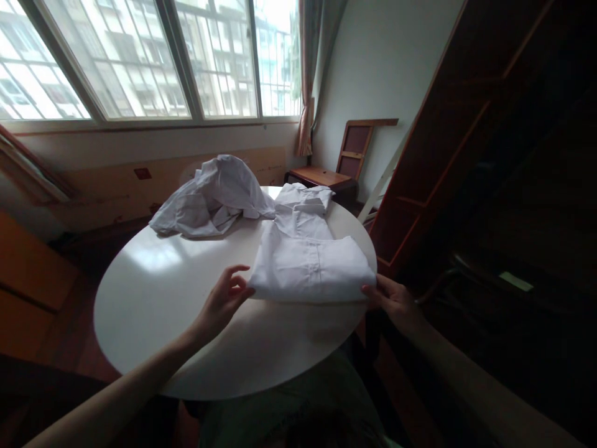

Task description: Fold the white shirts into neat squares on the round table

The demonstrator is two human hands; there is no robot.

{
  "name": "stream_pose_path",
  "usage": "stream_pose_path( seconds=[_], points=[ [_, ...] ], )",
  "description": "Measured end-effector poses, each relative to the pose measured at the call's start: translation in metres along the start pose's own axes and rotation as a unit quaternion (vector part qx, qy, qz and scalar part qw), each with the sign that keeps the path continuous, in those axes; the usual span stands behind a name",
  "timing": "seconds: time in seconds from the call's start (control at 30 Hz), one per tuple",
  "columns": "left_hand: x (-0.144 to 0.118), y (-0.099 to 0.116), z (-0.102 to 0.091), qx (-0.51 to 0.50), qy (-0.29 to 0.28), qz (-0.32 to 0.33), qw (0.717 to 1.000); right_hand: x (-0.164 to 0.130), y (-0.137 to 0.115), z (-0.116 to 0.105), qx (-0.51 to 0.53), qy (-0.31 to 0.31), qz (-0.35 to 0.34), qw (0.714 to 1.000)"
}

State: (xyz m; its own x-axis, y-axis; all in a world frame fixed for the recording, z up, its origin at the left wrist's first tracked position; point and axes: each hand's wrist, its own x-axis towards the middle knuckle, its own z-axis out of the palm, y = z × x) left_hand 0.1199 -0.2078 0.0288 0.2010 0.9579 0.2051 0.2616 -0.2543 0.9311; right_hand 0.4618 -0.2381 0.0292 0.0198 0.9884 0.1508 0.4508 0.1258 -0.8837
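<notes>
A folded white shirt (308,261) lies on the right side of the round white table (168,298). My left hand (224,298) pinches its near left corner. My right hand (394,302) holds the near right corner at the table's edge. The shirt's collar end (305,198) stretches away from me across the table. A second white garment (209,199) lies crumpled in a heap at the far side of the table, apart from both hands.
A wooden chair (340,168) stands by the wall beyond the table. Dark wooden shelving (466,162) rises close on the right. Large windows (140,56) and a curtain (308,74) fill the back wall.
</notes>
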Motion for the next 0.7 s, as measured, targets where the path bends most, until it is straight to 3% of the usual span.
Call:
stream_pose_path(
  seconds=[0.07,0.17,0.27,0.47,0.7],
  points=[
    [0.0,-0.004,0.001,-0.055,-0.002,-0.038,0.998,-0.002,0.005,-0.001,0.02,0.005,0.007,1.0],
    [-0.002,-0.008,0.003,-0.117,-0.04,-0.1,0.987,-0.003,0.012,-0.003,0.035,-0.05,0.037,0.997],
    [-0.003,-0.009,0.002,-0.119,-0.079,-0.122,0.982,0.0,0.015,-0.007,0.033,-0.098,0.06,0.993],
    [-0.007,-0.002,0.0,0.11,-0.03,-0.068,0.991,-0.001,0.011,-0.007,0.033,-0.084,0.051,0.995],
    [-0.025,0.004,0.0,0.336,-0.003,0.025,0.942,-0.011,0.004,-0.003,-0.053,-0.041,0.033,0.997]
  ],
)
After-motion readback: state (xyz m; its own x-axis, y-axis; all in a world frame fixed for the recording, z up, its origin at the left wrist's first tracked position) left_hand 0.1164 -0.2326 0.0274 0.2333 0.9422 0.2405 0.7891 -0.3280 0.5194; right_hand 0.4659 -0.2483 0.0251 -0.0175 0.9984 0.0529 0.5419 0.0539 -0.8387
